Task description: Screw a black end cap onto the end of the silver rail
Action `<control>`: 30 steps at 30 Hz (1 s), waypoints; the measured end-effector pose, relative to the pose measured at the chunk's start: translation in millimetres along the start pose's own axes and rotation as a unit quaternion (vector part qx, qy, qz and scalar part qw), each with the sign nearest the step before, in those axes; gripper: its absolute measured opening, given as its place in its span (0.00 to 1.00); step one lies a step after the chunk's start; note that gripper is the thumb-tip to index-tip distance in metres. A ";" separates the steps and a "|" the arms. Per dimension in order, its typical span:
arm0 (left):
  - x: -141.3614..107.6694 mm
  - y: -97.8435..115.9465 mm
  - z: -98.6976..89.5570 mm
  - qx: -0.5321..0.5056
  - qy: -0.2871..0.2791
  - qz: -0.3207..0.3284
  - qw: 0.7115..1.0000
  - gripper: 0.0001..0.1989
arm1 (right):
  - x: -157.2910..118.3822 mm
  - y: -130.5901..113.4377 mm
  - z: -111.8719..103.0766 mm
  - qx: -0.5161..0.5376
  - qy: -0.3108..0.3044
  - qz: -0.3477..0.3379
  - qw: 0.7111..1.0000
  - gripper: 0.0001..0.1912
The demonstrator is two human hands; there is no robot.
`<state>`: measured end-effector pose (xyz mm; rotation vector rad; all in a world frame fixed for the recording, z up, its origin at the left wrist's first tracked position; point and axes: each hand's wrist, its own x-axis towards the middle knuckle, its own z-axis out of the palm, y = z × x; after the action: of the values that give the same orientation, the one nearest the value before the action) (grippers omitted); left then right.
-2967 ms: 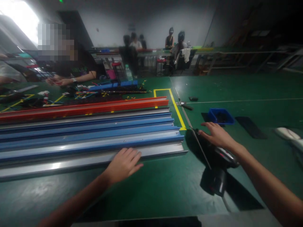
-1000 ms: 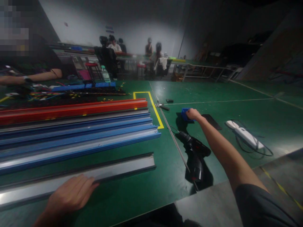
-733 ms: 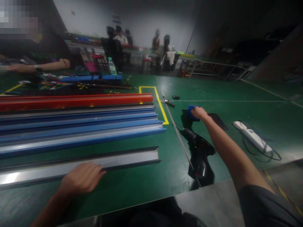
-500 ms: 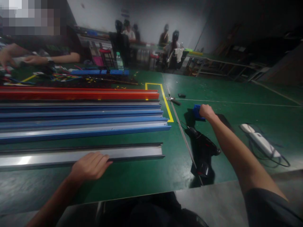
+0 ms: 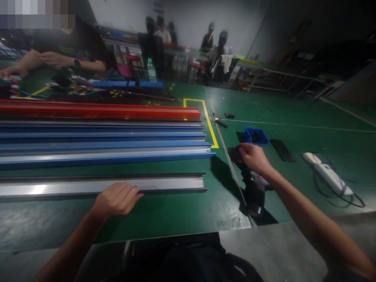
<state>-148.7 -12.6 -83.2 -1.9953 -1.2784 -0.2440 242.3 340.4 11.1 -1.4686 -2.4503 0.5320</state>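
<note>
My left hand is closed round the near edge of a grey metal channel that lies lengthwise on the green table. My right hand has its fingers pinched together over the front end of a black cordless drill. What those fingers hold, if anything, is hidden, and so is the drill's bit. Just behind that hand stands a small blue bin with dark small parts inside. Blue channels and a red channel lie parallel beyond the grey one.
Pliers lie near yellow tape markings. A black phone-like slab and a white power strip with a cable are at the right. Across the table a co-worker's hands are over wires. A bottle stands at the back.
My right hand has come back from the blue bin to the front of the drill, uncovering the bin. My left hand stays on the grey channel. The view has shifted slightly.
</note>
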 end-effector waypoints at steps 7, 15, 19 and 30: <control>3.2 0.8 -3.3 -0.003 -0.007 -0.009 1.000 0.09 | -32.8 -7.9 55.9 0.090 -0.186 -0.009 0.978 0.14; 7.9 2.4 -6.1 -0.006 -0.007 -0.019 1.000 0.09 | -51.6 -11.1 48.8 -0.073 -0.152 -0.197 0.966 0.55; 8.8 1.9 -7.3 -0.003 -0.017 -0.020 1.000 0.10 | -52.6 -3.5 56.0 -0.082 -0.134 -0.206 0.966 0.48; 6.0 2.3 -0.7 -0.041 0.004 -0.041 0.998 0.09 | -56.0 -5.4 54.9 -0.020 -0.060 -0.212 0.975 0.32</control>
<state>-143.8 -9.3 -80.8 -2.0103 -1.3669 -0.3496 243.4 278.4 -37.2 -0.9017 -2.7704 0.4919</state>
